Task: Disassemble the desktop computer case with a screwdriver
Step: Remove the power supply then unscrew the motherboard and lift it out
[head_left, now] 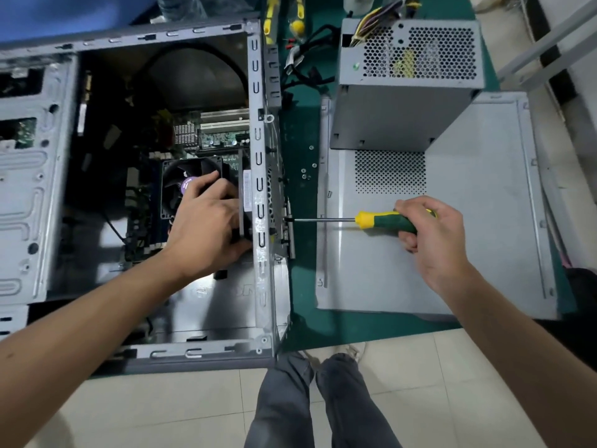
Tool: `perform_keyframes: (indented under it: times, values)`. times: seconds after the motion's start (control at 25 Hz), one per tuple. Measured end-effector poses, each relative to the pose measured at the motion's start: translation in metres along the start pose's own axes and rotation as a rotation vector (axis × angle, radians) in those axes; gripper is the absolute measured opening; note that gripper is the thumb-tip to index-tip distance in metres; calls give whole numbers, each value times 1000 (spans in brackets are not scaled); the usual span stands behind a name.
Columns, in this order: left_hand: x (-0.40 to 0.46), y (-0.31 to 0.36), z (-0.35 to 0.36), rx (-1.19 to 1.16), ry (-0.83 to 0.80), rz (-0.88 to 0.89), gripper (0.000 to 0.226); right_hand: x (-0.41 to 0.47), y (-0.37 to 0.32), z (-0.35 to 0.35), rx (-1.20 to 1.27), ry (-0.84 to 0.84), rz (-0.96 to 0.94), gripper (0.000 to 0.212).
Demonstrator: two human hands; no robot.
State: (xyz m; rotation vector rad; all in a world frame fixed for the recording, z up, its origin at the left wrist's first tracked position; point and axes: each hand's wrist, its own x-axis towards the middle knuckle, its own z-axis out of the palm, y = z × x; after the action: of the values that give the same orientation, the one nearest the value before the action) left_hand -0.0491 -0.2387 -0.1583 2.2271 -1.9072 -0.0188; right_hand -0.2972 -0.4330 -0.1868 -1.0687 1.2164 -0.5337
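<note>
Green matting covers the bench [302, 130], which stands on a pale tiled floor [161, 412]. On its left side lies the case [42, 176], open side up. A side panel [478, 253] lies flat to its right, already off. The power supply [407, 82] sits on the far end of that panel, out of the case, with its cables [307, 72] trailing on the mat. Loose screws [308, 166] lie on the mat between case and panel.

Status, as judged: panel and power supply are removed. The motherboard [219, 137], the cooler fan [190, 185] and a rear fan remain inside. Work is at about the midpoint.

The left hand [206, 227] reaches into the case, fingers curled round the rear fan against the back wall, apparently steadying it. The right hand [429, 234] holds the screwdriver [355, 219] in a closed fist round its green-and-yellow handle. The shaft runs level to the left, tip on a screw at the rear wall of the case. The wrist is straight, forearm in line with the shaft.
</note>
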Motion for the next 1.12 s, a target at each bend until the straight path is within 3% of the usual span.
perform_keyframes:
  times: [1.12]
  values:
    - [1,-1,2,-21,34,5,14,-1,2,1,6,4,-11,23]
